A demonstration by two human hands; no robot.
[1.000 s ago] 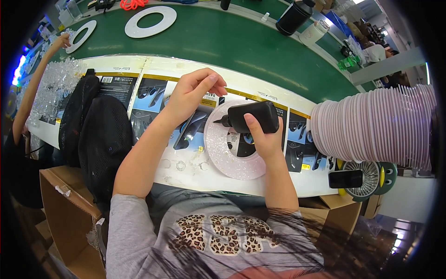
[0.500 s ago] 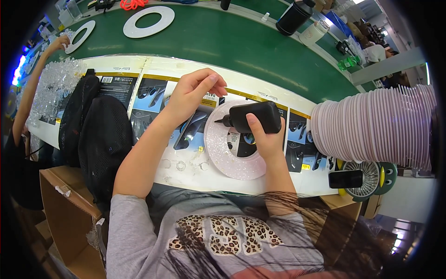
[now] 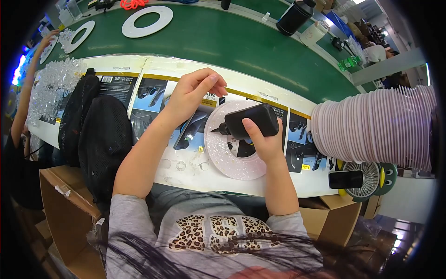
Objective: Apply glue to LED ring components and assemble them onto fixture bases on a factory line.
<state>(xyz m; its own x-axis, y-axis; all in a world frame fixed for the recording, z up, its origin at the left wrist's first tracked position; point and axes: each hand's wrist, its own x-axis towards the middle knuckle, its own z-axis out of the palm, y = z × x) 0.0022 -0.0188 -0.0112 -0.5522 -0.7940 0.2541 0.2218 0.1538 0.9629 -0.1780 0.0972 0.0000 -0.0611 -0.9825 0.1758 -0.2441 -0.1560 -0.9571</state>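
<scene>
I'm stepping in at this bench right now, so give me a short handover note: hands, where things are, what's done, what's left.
Right hand: grips a black squeeze bottle on its side, nozzle pointing left over the glittery ring.
Left hand: raised above the ring, fingertips pinched; what it pinches is too small to tell.
Ring lies flat on the white bench edge; small clear pieces lie to its left.
Done: cannot tell what is already fixed on the ring.
Left: pink ring stack waits at right.

The black glue bottle (image 3: pixel 251 122) has tipped its nozzle slightly lower toward the glittery ring (image 3: pixel 223 153)
</scene>
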